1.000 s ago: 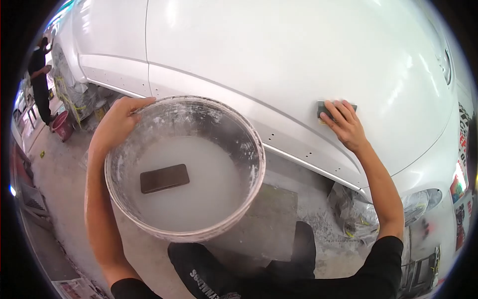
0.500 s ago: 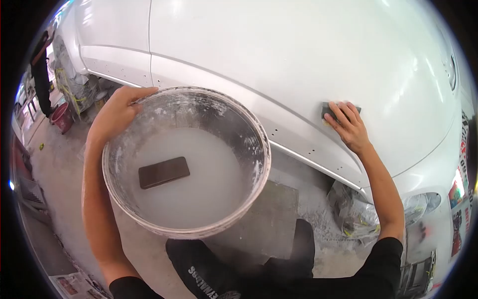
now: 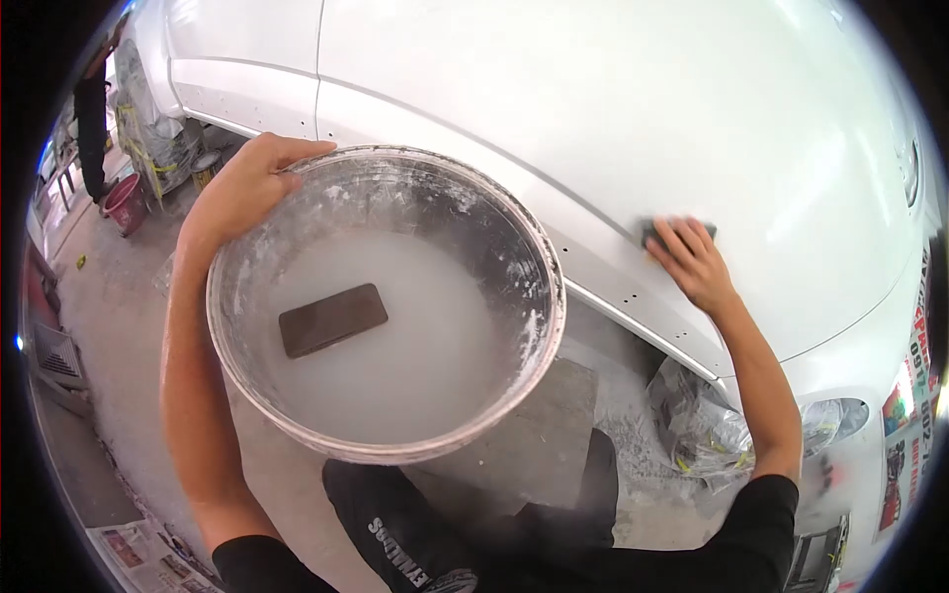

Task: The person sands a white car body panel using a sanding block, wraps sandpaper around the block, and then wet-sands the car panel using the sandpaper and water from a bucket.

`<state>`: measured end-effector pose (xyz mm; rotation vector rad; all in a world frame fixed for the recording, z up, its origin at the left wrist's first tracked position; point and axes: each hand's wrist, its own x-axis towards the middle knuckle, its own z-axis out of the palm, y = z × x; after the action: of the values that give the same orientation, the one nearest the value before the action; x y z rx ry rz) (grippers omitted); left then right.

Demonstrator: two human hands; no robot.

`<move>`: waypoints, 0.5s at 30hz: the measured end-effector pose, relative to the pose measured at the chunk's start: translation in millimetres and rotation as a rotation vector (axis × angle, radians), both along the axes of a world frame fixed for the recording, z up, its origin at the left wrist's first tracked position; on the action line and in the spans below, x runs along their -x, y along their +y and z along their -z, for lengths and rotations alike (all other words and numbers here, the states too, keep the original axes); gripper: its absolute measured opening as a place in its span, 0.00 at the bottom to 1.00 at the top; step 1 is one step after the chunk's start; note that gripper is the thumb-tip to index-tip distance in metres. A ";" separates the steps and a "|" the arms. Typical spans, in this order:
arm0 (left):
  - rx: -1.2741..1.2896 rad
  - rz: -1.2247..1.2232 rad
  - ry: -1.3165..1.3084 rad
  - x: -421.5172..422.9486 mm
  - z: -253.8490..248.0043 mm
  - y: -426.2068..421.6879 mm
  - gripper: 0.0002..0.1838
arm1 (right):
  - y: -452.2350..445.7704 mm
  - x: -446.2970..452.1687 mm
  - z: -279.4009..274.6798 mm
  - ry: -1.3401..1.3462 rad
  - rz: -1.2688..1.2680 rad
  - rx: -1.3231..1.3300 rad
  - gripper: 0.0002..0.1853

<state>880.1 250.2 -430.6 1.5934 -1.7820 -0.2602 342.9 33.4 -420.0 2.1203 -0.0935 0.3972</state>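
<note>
My left hand (image 3: 247, 188) grips the back left rim of a large round bucket (image 3: 550, 341), its fingers closed over the edge. Cloudy whitish water (image 3: 415, 366) fills the lower part of the bucket, and a brown rectangular block (image 3: 333, 320) lies in it, left of the middle. On the right, my right hand (image 3: 689, 259) holds a dark sanding block (image 3: 654, 232) against the white car body panel (image 3: 554, 89). The fingers lie over the block and are slightly blurred.
A person (image 3: 91, 128) in dark clothes stands at the far left, near a red bucket (image 3: 126, 205) and a plastic-wrapped wheel (image 3: 153, 128). Another wrapped wheel (image 3: 697, 420) is below the right of the car. A grey board (image 3: 539, 425) lies beneath the bucket.
The bucket and my left hand appear higher and slightly to the right. My right hand, with the dark block, sits a little lower in view. The whole view has shifted slightly.
</note>
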 end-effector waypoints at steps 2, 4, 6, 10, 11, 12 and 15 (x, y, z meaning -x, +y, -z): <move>-0.033 0.016 0.065 1.4 0.3 -3.3 0.28 | 0.0 -0.5 1.1 0.049 0.004 0.026 0.15; -0.028 0.000 0.084 0.3 1.3 -2.2 0.29 | -16.6 -123.3 -42.2 0.031 -0.120 0.101 0.18; -0.044 -0.018 0.109 0.6 1.4 0.8 0.29 | -32.7 -224.1 -51.4 -0.039 -0.206 0.195 0.16; -0.034 -0.001 0.073 5.7 -0.4 2.7 0.29 | -18.7 -195.5 -37.3 -0.046 -0.093 0.119 0.14; -0.009 0.006 0.050 3.7 0.6 4.6 0.29 | -13.0 -154.3 -24.1 -0.032 -0.059 0.073 0.15; 0.012 0.010 0.010 1.4 1.5 3.8 0.29 | -8.4 -102.0 -8.1 -0.011 -0.026 0.034 0.15; 0.042 0.010 -0.020 -2.7 5.3 -2.7 0.29 | 6.5 -38.3 14.7 0.020 0.003 0.028 0.16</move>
<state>882.7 247.5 -435.9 1.5630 -1.7992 -0.2106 381.2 39.9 -434.7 2.0955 -0.0788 0.3732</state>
